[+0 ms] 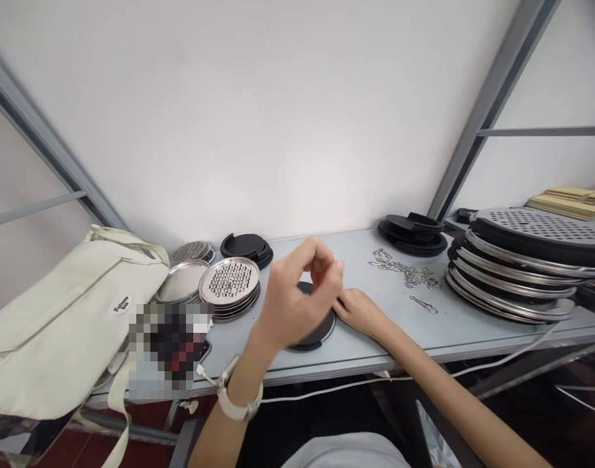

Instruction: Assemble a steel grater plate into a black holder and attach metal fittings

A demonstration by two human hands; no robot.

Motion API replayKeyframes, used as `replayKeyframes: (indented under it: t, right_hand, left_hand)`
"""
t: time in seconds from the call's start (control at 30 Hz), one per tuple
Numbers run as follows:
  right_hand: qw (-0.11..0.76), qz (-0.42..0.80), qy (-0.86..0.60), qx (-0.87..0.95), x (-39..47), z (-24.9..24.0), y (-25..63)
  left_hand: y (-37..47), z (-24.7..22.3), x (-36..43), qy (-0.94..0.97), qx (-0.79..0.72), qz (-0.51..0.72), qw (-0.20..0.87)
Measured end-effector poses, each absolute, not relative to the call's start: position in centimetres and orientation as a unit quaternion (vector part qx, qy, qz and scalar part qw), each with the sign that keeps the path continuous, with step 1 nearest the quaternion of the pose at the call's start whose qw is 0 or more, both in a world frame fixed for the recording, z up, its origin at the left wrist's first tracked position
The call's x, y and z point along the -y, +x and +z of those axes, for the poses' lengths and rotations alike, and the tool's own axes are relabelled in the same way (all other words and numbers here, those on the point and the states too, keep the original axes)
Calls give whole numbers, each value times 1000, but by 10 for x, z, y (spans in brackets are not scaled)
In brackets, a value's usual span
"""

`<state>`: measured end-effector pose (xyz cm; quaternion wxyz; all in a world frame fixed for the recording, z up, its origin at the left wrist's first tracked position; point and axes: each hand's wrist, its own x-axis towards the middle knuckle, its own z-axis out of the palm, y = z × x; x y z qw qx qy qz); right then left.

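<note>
My left hand [297, 296], with a pale watch band [238, 406] at its wrist, is raised above a black round disc [319, 335]. Its thumb and fingers curl together into a ring; whatever they may pinch cannot be made out. The disc lies flat near the table's front edge, its middle largely hidden behind that hand. Against the disc's right edge, my right hand [360, 312] rests low on the table, fingers closed on the rim. To the left stands a stack of round metal grater plates [231, 283], the top one full of raised holes.
Plain metal discs [180, 283], a small grater stack [192, 251] and black round holders [246, 247] stand at the left. Loose metal clips [411, 276] lie right, near more black holders [411, 234] and a tall plate stack [516, 279]. A cream bag [67, 331] leans far left.
</note>
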<state>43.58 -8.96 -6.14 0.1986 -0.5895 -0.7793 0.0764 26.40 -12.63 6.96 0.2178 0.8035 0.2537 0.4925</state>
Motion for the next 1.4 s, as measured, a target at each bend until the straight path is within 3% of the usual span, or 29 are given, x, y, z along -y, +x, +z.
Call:
replayKeyframes:
  t: [0.2, 0.43, 0.57, 0.77, 0.9, 1.13, 1.4]
  right_hand:
    - [203, 45, -569, 796, 87, -66, 437]
    - [200, 29, -569, 797, 86, -68, 437]
    - [200, 23, -568, 798, 84, -71, 438]
    - [190, 17, -572, 798, 83, -72, 438]
    - [194, 17, -569, 799, 83, -71, 437]
    - [206, 18, -565, 798, 84, -69, 437]
    - [211, 22, -562, 800, 84, -70, 436]
  left_hand:
    - [251, 30, 39, 926, -336, 126, 118]
    - [259, -5, 12, 939, -318, 13, 134]
    - [268, -17, 9, 940, -287, 45, 177]
    - [268, -36, 12, 942, -282, 137, 121]
    - [266, -39, 12, 938, -268, 165, 146]
    - [268, -36, 11, 904, -242, 325, 134]
    - [266, -41, 6, 910, -223, 314, 157]
